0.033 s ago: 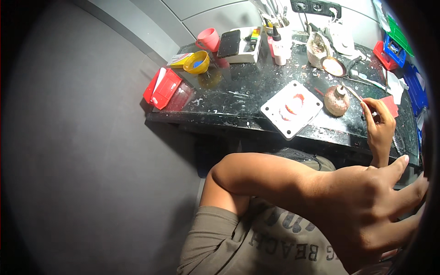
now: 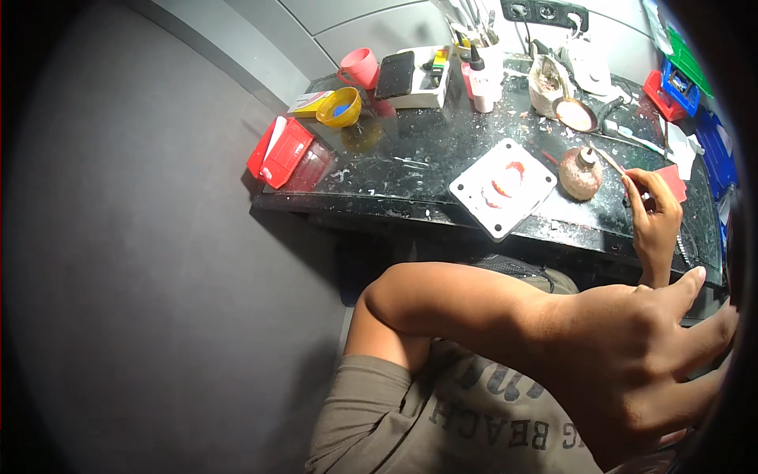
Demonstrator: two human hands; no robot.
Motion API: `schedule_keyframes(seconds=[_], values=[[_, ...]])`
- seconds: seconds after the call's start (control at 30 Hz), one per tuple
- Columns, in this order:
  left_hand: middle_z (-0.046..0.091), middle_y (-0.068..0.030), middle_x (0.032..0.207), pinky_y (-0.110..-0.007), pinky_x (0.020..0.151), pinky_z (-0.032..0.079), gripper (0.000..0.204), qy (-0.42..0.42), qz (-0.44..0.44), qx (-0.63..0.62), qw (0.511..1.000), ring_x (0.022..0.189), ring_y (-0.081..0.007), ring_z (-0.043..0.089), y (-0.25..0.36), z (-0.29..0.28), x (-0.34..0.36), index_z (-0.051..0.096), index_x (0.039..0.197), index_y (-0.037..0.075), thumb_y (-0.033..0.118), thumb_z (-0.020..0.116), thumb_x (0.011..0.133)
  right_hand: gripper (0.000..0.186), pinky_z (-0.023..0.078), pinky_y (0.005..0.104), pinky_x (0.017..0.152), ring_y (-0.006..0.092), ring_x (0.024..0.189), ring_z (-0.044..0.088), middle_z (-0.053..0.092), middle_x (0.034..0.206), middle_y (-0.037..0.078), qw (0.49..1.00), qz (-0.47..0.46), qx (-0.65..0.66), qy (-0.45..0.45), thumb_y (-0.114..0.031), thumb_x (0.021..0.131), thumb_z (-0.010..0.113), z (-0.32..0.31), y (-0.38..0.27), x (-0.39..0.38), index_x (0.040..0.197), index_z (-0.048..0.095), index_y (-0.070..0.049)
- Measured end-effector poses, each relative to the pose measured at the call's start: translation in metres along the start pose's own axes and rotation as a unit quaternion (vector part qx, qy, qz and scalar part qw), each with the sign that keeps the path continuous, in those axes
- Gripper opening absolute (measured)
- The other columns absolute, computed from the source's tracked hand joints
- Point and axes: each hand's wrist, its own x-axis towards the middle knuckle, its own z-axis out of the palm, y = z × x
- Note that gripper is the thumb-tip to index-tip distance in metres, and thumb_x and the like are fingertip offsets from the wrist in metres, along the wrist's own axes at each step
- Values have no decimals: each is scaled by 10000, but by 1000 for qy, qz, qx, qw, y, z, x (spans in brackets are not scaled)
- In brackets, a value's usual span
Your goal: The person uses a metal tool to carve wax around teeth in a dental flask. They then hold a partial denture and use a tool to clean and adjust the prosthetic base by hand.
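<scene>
My right hand pinches a slender, pale hand tool between thumb and fingers. The far tip of this tool is at the wick top of a round, stained spirit burner; whether a flame burns there cannot be made out. Left of the burner lies a white square plate with holes at its corners, bearing red-and-white arch-shaped pieces. Close to the camera, my left hand is raised across my body, empty as far as it shows. Its fingers are stretched apart, and some run past the right rim.
Along the back stand a pink cup, yellow bowl, white box with a dark phone, and dropper bottle. A small pan sits behind the burner. Red cases lie left; coloured bins stand right.
</scene>
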Motion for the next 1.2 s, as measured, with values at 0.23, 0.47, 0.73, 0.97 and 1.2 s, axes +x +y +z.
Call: schedule_keyframes(seconds=[0.23,0.47,0.73,0.97,1.2], values=[[666,-316,1044,-636,708,627,516,-53,-21,-73,996,995,-492,680,-6,3,2,686,976,-118,365,701,796,102,484,256,663,110,762,636,740,924,56,1000,3,3,2,-65,952,768,-2,4,-1,1033,759,-4],[618,-387,1184,-621,739,634,614,-112,-55,-159,979,1087,-544,666,2,-3,3,639,1090,-175,321,698,733,99,486,258,660,126,767,658,749,931,64,1000,-2,-11,3,-55,939,769,-3,-4,1,1025,760,-7],[631,-373,1155,-625,719,631,612,-87,-60,-213,971,1019,-506,692,2,21,-14,636,1085,-169,350,716,770,95,484,262,667,130,743,644,746,915,71,1000,-2,-8,10,-55,934,775,-2,-6,-2,1011,763,-2],[681,-283,896,-629,698,608,306,-192,0,75,979,797,-465,702,-27,5,-10,623,746,-7,290,611,820,104,504,281,651,165,738,670,749,921,91,999,-28,15,31,-43,898,785,-14,8,-2,992,753,-12],[746,-195,967,-414,789,582,129,-207,-264,218,916,879,-350,737,-118,-107,-68,680,897,-9,44,785,841,75,499,345,603,239,714,669,708,869,114,999,-33,27,34,-58,913,769,-9,-16,1,965,746,-9]])
